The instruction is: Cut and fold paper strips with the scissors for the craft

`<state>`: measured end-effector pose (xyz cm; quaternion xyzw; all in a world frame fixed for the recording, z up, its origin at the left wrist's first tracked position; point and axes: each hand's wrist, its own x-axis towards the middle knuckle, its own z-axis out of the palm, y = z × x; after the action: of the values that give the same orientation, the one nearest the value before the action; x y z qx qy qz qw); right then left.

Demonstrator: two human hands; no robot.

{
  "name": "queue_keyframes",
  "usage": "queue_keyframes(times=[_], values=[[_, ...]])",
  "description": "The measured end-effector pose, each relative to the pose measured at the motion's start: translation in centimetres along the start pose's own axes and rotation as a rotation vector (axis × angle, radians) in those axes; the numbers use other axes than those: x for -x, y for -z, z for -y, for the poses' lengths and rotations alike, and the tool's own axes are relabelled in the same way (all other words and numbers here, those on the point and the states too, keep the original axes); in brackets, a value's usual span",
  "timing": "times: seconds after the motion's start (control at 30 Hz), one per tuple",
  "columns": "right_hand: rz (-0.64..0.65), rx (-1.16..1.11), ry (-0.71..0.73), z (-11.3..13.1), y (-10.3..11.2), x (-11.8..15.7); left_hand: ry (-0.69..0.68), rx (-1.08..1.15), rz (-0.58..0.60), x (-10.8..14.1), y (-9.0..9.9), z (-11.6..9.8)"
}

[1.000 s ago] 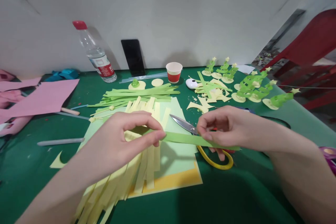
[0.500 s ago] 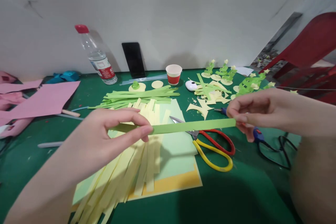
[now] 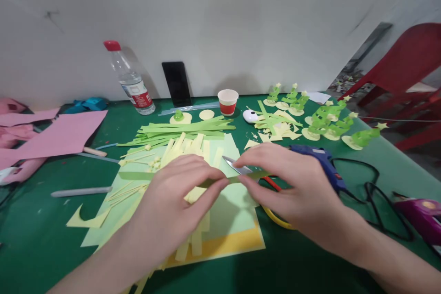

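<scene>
- Left hand point(image 3: 179, 197) nearest the camera, thumb and fingers pinched on a green strip point(image 3: 138, 175), held just above the paper pile.
- Right hand point(image 3: 289, 183) beside it, fingertips almost touching those of the left, pinching the same strip at its right end.
- Strip running level from well left of the left hand, hidden under the left fingers, showing again in the short gap between the two hands.
- Under the hands, a fan of yellow strips point(image 3: 193, 147) on a pale green sheet point(image 3: 227, 211), itself on a yellow sheet point(image 3: 237, 243), all flat on the green worktop point(image 3: 51, 239).
- Scissors point(image 3: 237, 165) just behind the right hand, blade tip showing between the hands, red and yellow handles mostly hidden under the right palm.
- Blue glue gun point(image 3: 320, 158) right of the right hand, black cord looping on toward a purple tool point(image 3: 420, 213) at the edge.
- Grey stick point(image 3: 81, 190) and a yellow scrap point(image 3: 86, 220) well left of the left hand.
- Further back, a bundle of loose green strips point(image 3: 186, 127), then yellow discs point(image 3: 206, 114).
- Pink paper point(image 3: 58, 135) far left.
- Right rear, small green paper trees point(image 3: 330, 117) on yellow bases amid offcuts.
- Along the wall, a bottle point(image 3: 131, 80), a dark phone point(image 3: 176, 83) leaning upright, a paper cup point(image 3: 228, 101), a white mouse point(image 3: 250, 116).
</scene>
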<state>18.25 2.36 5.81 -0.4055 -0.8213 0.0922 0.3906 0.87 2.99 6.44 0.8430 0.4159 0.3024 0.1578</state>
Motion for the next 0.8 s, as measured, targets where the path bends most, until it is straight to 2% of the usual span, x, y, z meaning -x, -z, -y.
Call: queue_keyframes(times=[0.1,0.33,0.6,0.8], values=[[0.012,-0.079,0.008,0.0,-1.2,0.3,-0.059,-0.027,-0.004,0.2,-0.4,-0.2],[0.139,-0.097,-0.123,-0.1,-0.8,0.2,-0.205,-0.137,-0.035,0.8,-1.0,0.5],[0.34,-0.237,-0.264,-0.5,-0.7,0.2,-0.216,-0.077,0.0,0.7,-1.8,1.0],[0.436,-0.346,-0.286,-0.7,-0.3,0.2,-0.252,-0.059,-0.021,0.7,-1.6,0.9]])
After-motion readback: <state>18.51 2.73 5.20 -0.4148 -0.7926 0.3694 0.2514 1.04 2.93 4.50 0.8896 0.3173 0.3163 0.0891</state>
